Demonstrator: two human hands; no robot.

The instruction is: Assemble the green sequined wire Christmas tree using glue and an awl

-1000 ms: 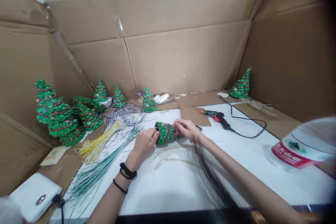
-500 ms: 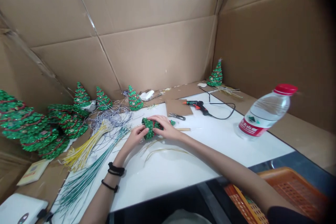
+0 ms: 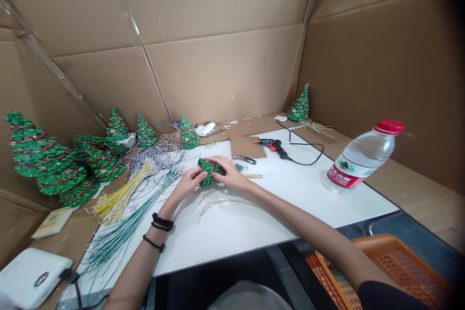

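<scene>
Two hands hold a small green tree [image 3: 208, 170] on its side

Brown cardboard walls [image 3: 225, 68] stand behind and on both sides of a white work surface [image 3: 232, 223]. An orange basket [image 3: 399, 261] sits at the lower right, partly behind the right forearm. At the far left leans a large green tree [image 3: 43, 155] with red trim; other trees [image 3: 189, 133] like it, mostly smaller, stand along the back, one of them in the right corner.

A clear bottle [image 3: 363, 155] with a red cap stands on the right side of the surface. A white device [image 3: 32, 276] with a dark cable lies at the lower left. Yellow and green bundles of strands [image 3: 127, 232] spread over the left side, just beside a tangle of pale wire [image 3: 160, 155].

The held tree is near the middle of the surface, tip toward the right. The left hand [image 3: 187, 184] grips its left end, thumb on the near side; how its other fingers lie is partly hidden. The right hand [image 3: 230, 174] arches over it, fingers close together on top and thumb apart.

Beyond it, a black and orange glue gun [image 3: 272, 146] lies beside a cardboard piece [image 3: 247, 146]. A wooden-handled tool [image 3: 252, 176] and small snips [image 3: 245, 159] lie nearer the right hand.
</scene>
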